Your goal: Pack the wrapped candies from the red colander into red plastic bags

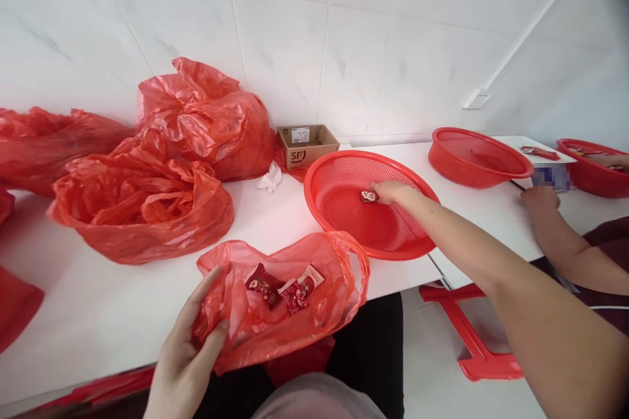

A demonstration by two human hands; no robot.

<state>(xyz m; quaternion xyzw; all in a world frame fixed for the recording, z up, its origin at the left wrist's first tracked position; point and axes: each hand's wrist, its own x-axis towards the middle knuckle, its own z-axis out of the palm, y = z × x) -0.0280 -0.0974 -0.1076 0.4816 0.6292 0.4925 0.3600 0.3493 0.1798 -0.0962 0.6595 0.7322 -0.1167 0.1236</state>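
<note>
My left hand (189, 347) grips the left side of a red plastic bag (236, 340), whose mouth gapes upward at the table's front edge. Inside it lie a dark red wrapped snack packet (264, 285) and a pink-and-white packet (297, 291). Farther right, my right hand (388, 192) reaches into a red plastic basket (334, 229) with mesh sides. Its fingers are closed on a small dark red packet (369, 196) with a white label, held over the basket's bottom. Part of the fingers is hidden behind the hand.
Full red bags (206, 118) stand against the tiled wall, with another bunched bag (147, 236) before them. A cardboard box (309, 150) and crumpled tissue (270, 178) sit behind the basket. A red basin (472, 157) and a co-worker's arm (560, 236) are at right, above a red stool (476, 340).
</note>
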